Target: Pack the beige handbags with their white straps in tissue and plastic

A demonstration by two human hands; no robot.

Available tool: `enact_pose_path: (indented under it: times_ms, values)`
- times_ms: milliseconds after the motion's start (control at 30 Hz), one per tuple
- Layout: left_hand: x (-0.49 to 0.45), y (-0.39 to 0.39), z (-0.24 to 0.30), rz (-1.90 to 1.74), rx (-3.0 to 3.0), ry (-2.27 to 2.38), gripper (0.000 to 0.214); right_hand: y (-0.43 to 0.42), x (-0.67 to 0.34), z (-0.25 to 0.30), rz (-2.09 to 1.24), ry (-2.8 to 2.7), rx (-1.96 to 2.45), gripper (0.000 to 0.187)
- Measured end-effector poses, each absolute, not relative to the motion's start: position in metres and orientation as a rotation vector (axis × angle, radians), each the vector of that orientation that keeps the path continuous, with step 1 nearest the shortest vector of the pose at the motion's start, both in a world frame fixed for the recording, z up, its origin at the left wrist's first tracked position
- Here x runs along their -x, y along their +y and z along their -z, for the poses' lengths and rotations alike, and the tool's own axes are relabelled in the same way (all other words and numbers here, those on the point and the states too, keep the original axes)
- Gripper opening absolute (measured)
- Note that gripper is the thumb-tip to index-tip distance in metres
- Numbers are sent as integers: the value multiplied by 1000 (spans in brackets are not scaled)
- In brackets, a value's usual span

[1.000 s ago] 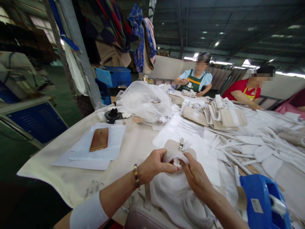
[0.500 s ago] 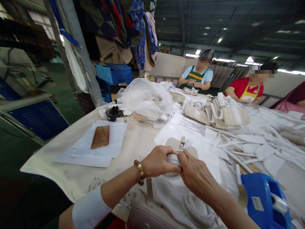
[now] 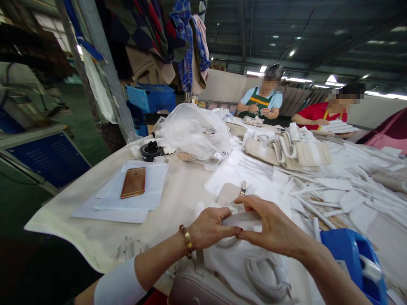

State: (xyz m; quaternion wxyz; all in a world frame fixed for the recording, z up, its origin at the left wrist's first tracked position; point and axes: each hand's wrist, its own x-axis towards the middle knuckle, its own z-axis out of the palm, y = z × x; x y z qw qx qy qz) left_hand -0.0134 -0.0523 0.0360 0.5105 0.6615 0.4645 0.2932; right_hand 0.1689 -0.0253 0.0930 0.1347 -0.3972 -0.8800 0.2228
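Observation:
A pale beige handbag [image 3: 227, 192] with a metal clasp [image 3: 243, 187] lies at the table's middle, partly hidden by my hands. Its handle [image 3: 243, 218] has a whitish wrapping round it. My left hand [image 3: 210, 226] grips the handle's left part between thumb and fingers. Around the right part curves my right hand [image 3: 270, 224], fingers arched over the top and thumb below, near my left thumb. Closer to me rests another beige bag [image 3: 197, 284], partly under white material, with a rounded wrapped handle [image 3: 267, 279] beside it.
A phone [image 3: 133, 182] lies on papers at left, near a black tape roll [image 3: 151, 151]. Behind are a clear plastic bag [image 3: 197, 131] and stacked bag parts [image 3: 286, 150]. White strips [image 3: 327, 190] and a blue tape dispenser [image 3: 346, 254] occupy the right. Two people sit across.
My right hand has loosened from a tight pinch, its fingers lifting and arching away from the thumb. My left hand has shifted slightly down. The person in red now has white sheets in front.

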Motion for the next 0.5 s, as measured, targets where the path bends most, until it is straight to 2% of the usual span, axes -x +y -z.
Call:
enact_pose_path:
  times_ms: [167, 267, 333, 500]
  values:
    - [13, -56, -27, -730, -1351, 1056, 33, -12, -183, -92, -793, -2330, 1266, 37]
    - [7, -55, -28, -934, -1138, 1021, 40, -16, -179, -85, -909, -2313, 1258, 27]
    - [0, -53, -30, -1107, -1012, 1046, 43, -22, -171, -77, -1037, -2267, 1234, 29]
    - [-19, -50, -43, -1376, -777, 968, 38, -38, -147, -56, -1097, -2066, 1199, 22]
